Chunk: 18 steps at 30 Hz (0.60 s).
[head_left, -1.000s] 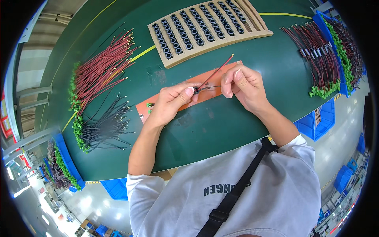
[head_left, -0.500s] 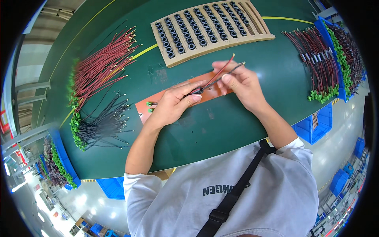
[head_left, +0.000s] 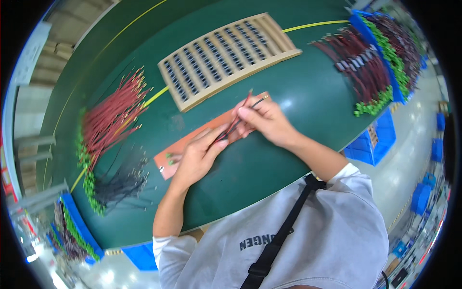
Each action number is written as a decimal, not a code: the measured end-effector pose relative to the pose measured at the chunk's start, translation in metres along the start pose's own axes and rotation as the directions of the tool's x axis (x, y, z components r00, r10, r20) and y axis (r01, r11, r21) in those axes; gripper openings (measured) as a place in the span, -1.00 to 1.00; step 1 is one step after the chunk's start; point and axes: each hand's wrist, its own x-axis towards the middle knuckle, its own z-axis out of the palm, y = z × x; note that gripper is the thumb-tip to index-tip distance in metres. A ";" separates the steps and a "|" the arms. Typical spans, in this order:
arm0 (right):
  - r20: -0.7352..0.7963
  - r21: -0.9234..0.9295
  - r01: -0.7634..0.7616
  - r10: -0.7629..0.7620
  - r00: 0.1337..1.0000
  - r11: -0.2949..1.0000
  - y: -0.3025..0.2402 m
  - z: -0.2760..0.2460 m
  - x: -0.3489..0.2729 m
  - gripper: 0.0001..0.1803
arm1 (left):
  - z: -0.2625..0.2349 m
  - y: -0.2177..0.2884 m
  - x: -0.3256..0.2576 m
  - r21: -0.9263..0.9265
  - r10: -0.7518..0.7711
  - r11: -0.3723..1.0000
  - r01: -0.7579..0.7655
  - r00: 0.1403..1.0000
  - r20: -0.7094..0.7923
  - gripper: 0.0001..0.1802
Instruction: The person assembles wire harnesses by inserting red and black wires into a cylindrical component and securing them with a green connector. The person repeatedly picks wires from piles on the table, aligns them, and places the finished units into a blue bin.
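Observation:
A red wire (head_left: pixel 248 99) and a black wire (head_left: pixel 234 126) run together between my two hands. My left hand (head_left: pixel 198 153) is closed round their lower part, and green connectors (head_left: pixel 169 157) stick out behind it, blurred. With thumb and fingers, my right hand (head_left: pixel 264 119) pinches the wires near their upper tips, which poke out above it. Under both hands lies a narrow orange board (head_left: pixel 168 172) on the green table. Whether a black ring still sits on the wires within my left fingers is hidden.
A cardboard tray (head_left: pixel 192 102) with rows of black rings stands beyond my hands. Red wires (head_left: pixel 113 113) and black wires (head_left: pixel 118 185) with green connectors lie at left. Bundled red-black wires (head_left: pixel 358 67) lie at right beside a blue bin (head_left: pixel 378 53). Another blue bin (head_left: pixel 79 226) stands lower left.
My view has turned, so the table appears tilted. My right hand has come closer to the left and now pinches the wires near the tips. The black ring seen at my left fingertips no longer shows.

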 end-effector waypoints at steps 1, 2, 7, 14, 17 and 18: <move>0.035 -0.065 0.024 -0.022 0.999 0.998 -0.002 -0.002 0.000 -0.67 | -0.004 0.004 -0.002 0.014 -0.005 1.000 0.004 1.000 0.006 -0.58; 0.046 0.004 0.009 -0.009 0.999 1.000 0.001 -0.002 -0.002 -0.67 | -0.007 0.008 -0.002 0.025 0.001 1.000 -0.001 1.000 0.019 -0.59; 0.256 -0.012 0.221 -0.211 0.943 0.975 0.004 0.009 -0.007 -0.37 | -0.024 0.030 -0.025 -0.338 0.014 0.932 -0.133 0.943 -0.332 -0.65; 0.330 -0.155 0.422 -0.356 0.874 0.893 -0.022 0.051 -0.035 -0.39 | 0.000 0.051 -0.021 -0.404 0.246 0.834 -0.376 0.908 -0.338 -0.68; 0.301 -0.244 0.154 -0.076 0.950 0.957 -0.027 0.043 -0.043 -0.57 | 0.012 0.051 -0.016 -0.329 0.256 0.864 -0.381 0.895 -0.364 -0.70; 0.251 -0.276 0.278 -0.210 0.945 0.920 -0.028 0.042 -0.048 -0.70 | 0.012 0.048 -0.017 -0.346 0.249 0.864 -0.365 0.908 -0.338 -0.72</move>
